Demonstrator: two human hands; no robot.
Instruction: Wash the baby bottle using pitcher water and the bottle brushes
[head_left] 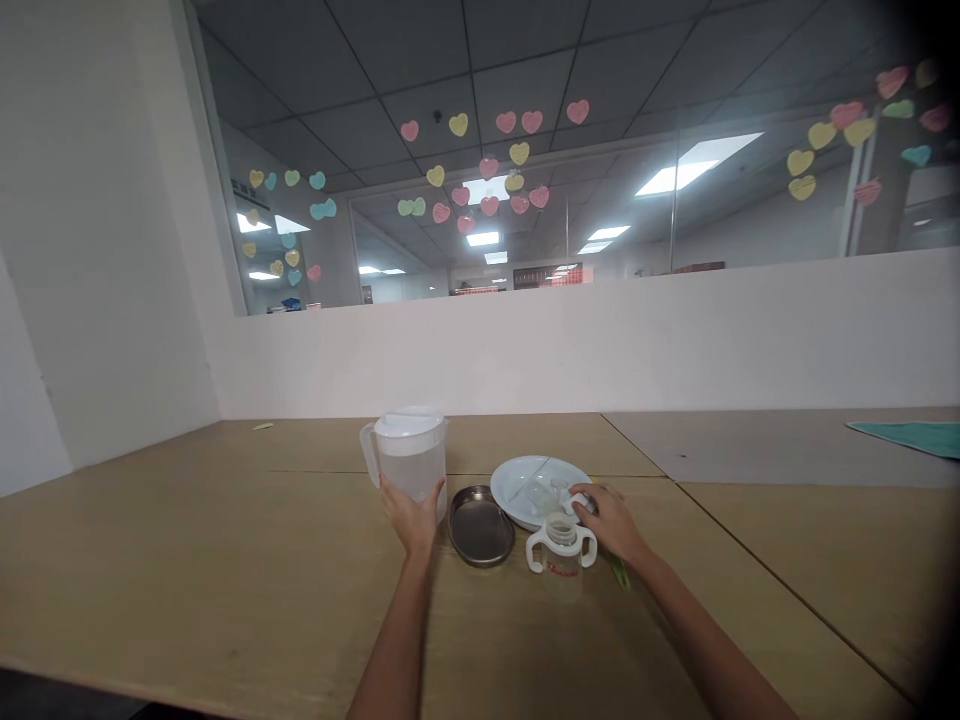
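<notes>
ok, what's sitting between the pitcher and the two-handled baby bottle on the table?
A round metal tray lies flat on the table between the pitcher and the baby bottle, seen in the head view. It appears empty.

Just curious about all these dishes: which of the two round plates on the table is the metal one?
The dark steel plate, lying between the pitcher and the two-handled cup. The other, the white plate, sits farther back.

A wooden table (225,560) was seen, and on it were set a clear jug (409,452), a steel dish (480,526), a white plate (514,478) and a two-handled cup (561,545) — a teal cloth (911,436) was laid far right.
</notes>
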